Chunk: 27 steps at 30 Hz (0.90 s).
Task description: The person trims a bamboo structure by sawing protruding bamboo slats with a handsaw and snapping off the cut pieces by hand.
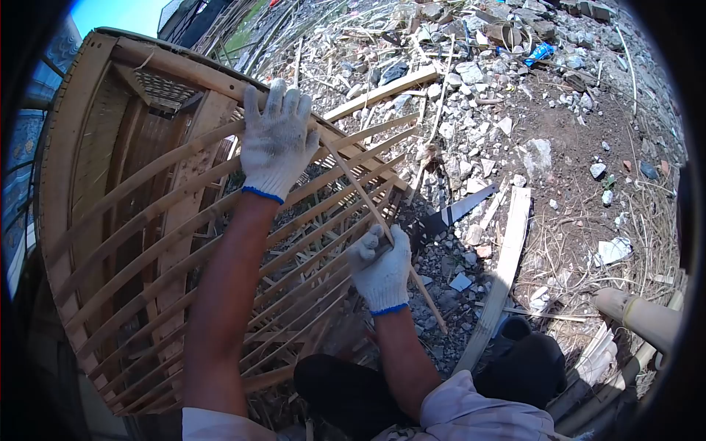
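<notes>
My left hand [278, 140], in a white knit glove with a blue cuff, lies on the top rail [184, 67] of a wooden slatted frame [168, 191]. Its fingers are stretched out over the rail. A thin bamboo strip [357, 184] slants down from beside my left thumb to my right hand [382, 268]. That hand, gloved the same way, is closed around the strip, whose lower end [434, 309] sticks out below. Something small and dark shows between the right fingers; I cannot make out what it is. Long curved bamboo slats [213, 213] run across the frame under my left arm.
A handsaw [460, 209] lies on the rubble just right of my right hand. Past it are a long flat bamboo piece [507, 257] and thick bamboo poles [640, 316]. Broken stones [540, 154] cover the ground. A blue wrapper [540, 54] lies farther off.
</notes>
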Available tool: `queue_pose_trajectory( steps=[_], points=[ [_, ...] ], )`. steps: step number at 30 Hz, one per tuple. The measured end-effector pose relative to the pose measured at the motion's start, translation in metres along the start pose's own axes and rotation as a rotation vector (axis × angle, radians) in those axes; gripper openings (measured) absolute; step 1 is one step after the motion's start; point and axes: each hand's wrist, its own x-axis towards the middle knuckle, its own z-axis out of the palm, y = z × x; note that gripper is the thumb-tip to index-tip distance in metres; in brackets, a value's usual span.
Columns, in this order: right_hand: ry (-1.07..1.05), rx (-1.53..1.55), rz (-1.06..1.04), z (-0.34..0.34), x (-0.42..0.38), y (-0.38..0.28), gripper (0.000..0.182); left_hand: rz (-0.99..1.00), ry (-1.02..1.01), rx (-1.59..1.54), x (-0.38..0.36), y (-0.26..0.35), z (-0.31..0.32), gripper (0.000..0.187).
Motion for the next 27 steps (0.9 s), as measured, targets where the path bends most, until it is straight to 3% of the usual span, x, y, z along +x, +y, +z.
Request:
queue_pose_trajectory(
  steps=[2, 6, 9, 11, 14, 17, 20, 23, 25, 27],
  points=[
    [0.076, 0.245, 0.05, 0.011, -0.007, 0.007, 0.028, -0.008, -0.019, 0.004, 0.0, 0.001, -0.004, 0.049],
    [0.256, 0.287, -0.043, 0.071, -0.03, 0.025, 0.032, 0.012, -0.071, 0.027, 0.0, 0.001, -0.011, 0.049],
    [0.118, -0.313, -0.466, 0.057, -0.026, 0.016, 0.039, 0.072, 0.013, -0.03, -0.001, -0.003, -0.003, 0.044],
    [0.185, -0.657, -0.471, 0.041, -0.023, -0.01, 0.05, 0.14, 0.124, -0.128, -0.006, -0.009, 0.0, 0.04],
    [0.228, -1.244, -0.402, 0.045, -0.028, -0.058, 0.048, 0.127, 0.342, -0.661, -0.018, -0.027, -0.02, 0.037],
    [0.143, -1.652, -0.44, 0.045, -0.035, -0.105, 0.042, -0.066, 0.364, -0.881, -0.064, -0.028, -0.046, 0.037],
    [0.25, -1.579, -0.154, 0.018, -0.045, -0.147, 0.04, -0.202, 0.295, -1.035, -0.128, 0.004, -0.055, 0.035],
    [0.493, -1.638, 0.149, -0.029, -0.036, -0.147, 0.049, -0.367, 0.164, -1.219, -0.185, 0.064, -0.031, 0.034],
    [0.658, -1.834, 0.45, -0.056, -0.03, -0.123, 0.064, -0.474, -0.059, -1.392, -0.208, 0.096, -0.014, 0.031],
    [0.644, -2.047, 0.703, -0.068, -0.036, -0.093, 0.078, -0.384, -0.108, -1.416, -0.215, 0.095, -0.007, 0.029]
  ],
)
